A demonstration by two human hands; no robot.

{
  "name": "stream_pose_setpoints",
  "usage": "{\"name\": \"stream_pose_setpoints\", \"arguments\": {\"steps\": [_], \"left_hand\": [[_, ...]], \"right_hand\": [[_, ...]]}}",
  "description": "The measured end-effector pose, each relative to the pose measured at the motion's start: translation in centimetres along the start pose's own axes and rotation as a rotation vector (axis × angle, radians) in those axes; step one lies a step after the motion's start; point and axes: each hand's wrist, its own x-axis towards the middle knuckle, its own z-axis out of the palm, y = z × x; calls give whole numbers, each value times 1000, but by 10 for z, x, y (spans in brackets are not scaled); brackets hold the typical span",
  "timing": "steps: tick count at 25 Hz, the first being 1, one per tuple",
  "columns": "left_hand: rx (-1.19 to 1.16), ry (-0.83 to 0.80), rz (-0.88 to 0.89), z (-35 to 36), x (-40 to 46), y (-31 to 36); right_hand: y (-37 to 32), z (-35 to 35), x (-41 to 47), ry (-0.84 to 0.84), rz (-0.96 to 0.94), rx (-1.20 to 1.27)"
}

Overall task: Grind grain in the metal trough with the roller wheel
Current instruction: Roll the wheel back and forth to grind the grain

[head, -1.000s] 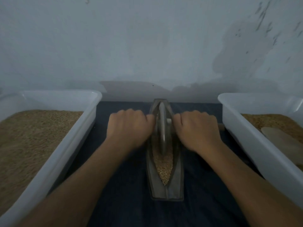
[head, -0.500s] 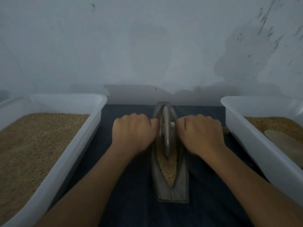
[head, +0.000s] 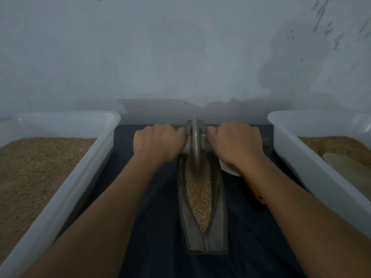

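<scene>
A narrow boat-shaped metal trough [head: 219, 223] lies lengthwise on a dark cloth in front of me, with tan grain [head: 198, 195] heaped along its groove. The metal roller wheel [head: 195, 141] stands upright at the trough's far end. My left hand [head: 158, 143] grips the wheel's handle on the left side, fingers curled over it. My right hand [head: 234, 143] grips the handle on the right side; the wooden handle tip [head: 266, 142] pokes out beyond it. The handle itself is mostly hidden under both fists.
A white plastic tub [head: 96, 155] full of grain stands at the left. Another white tub [head: 301, 163] at the right holds grain and a flat pale scoop [head: 349, 171]. A white object [head: 230, 171] and a yellow one [head: 257, 195] show under my right wrist. A wall is close behind.
Both hands have pushed the wheel away from me to the trough's far end, uncovering more grain in the near part of the groove.
</scene>
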Motion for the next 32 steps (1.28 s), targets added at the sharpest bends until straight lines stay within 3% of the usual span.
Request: {"name": "stream_pose_setpoints", "arguments": {"steps": [4,7,11,14,19,23,25,28,32], "left_hand": [[145,191,160,-5,-68,3],[104,269,187,-8,-106,6],[10,322,140,-9,-115,5],[102,231,203,-4,-86,7],[-119,-65,-110,-7,12,0],[-216,-155,-170,-11,55,-1],[-147,-143,-107,-7,46,-5],[-29,-80,39,4,2,-7],[67,169,107,-5,-64,5]], "right_hand": [[-7,-16,-62,110,-177,-31],[-7,-27,-96,143,-98,122],[-11,-27,-106,246,-125,63],[-6,-21,-74,127,-125,18],[6,0,18,-116,11,40],[15,1,53,-423,34,212],[10,-2,48,-361,-19,143],[-6,-8,14,-77,-62,23],[-7,-18,-60,53,-154,-60]]}}
